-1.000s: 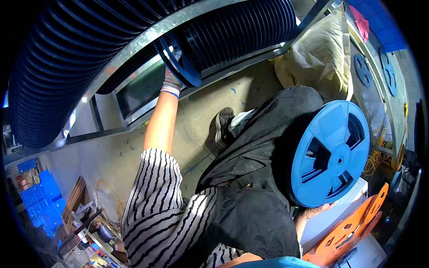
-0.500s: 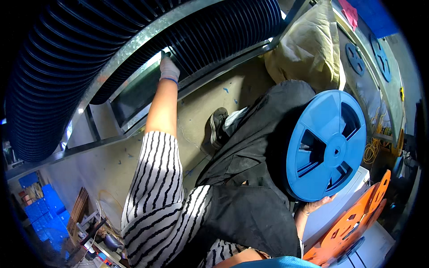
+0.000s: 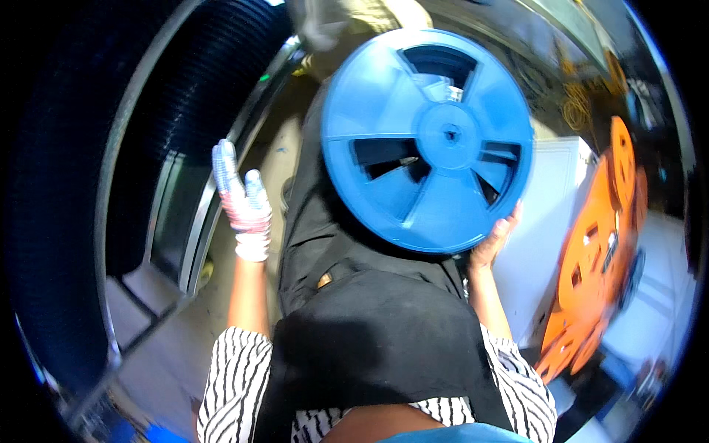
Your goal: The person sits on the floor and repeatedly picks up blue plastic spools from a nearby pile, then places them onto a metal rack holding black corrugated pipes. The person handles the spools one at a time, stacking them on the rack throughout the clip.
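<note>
A large round blue plastic reel (image 3: 436, 214) with cut-out windows and a small centre hole is tilted toward me above my lap. My bare right hand (image 3: 496, 238) grips its lower right rim, thumb at the front edge and the other fingers hidden behind. In a white knitted glove with bluish fingertips, my left hand (image 3: 242, 201) is raised to the left of the reel, fingers apart and holding nothing. It is nearest the metal frame (image 3: 198, 240), without clear contact. Dark cloth over my legs (image 3: 303, 192) lies beneath the reel.
Black ribbed material (image 3: 196, 96) fills the frame at the left. Several orange discs (image 3: 580, 273) lean beside a white box (image 3: 535, 181) on the right. Yellow cord (image 3: 576, 107) hangs beyond them. A pale sack (image 3: 317, 29) stands at the far side.
My view has turned right. My left hand has come back from the black ribbed material to beside the reel. The reel, still in my right hand, now faces me more squarely.
</note>
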A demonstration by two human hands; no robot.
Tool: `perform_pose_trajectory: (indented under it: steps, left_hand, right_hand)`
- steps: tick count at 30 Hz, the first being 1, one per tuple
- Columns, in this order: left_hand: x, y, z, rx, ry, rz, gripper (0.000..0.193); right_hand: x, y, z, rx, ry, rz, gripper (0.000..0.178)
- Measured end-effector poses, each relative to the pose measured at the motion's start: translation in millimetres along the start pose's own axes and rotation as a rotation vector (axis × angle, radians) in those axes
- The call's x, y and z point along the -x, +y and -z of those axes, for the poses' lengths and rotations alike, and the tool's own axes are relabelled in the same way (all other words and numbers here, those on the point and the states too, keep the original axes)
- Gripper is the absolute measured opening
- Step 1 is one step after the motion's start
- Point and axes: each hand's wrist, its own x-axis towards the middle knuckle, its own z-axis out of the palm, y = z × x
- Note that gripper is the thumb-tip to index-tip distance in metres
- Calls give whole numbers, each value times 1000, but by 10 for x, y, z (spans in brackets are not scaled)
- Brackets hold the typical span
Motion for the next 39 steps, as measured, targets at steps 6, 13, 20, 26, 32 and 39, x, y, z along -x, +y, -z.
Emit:
perform_pose_trajectory:
  steps: [6, 13, 20, 26, 32, 39]
  left_hand:
    - [-1110, 1415, -274, -15, -657, -511, 70]
    - [-1533, 1718, -819, -209, -962, -897, 82]
    - [-1579, 1634, -782, 7, -977, -848, 78]
    - [-1690, 1355, -390, 817, -827, -47, 72]
    - [-1657, 1157, -201, 1917, -854, 527, 68]
    - [-1365, 1149, 34, 2192, -730, 901, 69]
  right_hand:
    - [-60, 38, 62, 97, 5, 98, 78]
    - [-42, -56, 51, 173, -49, 116, 78]
    - [-27, -52, 42, 180, -33, 105, 71]
    - [-37, -2, 64, 194, -20, 96, 65]
    - [-37, -27, 20, 202, -35, 119, 62]
    - [-49, -9, 19, 202, -25, 154, 60]
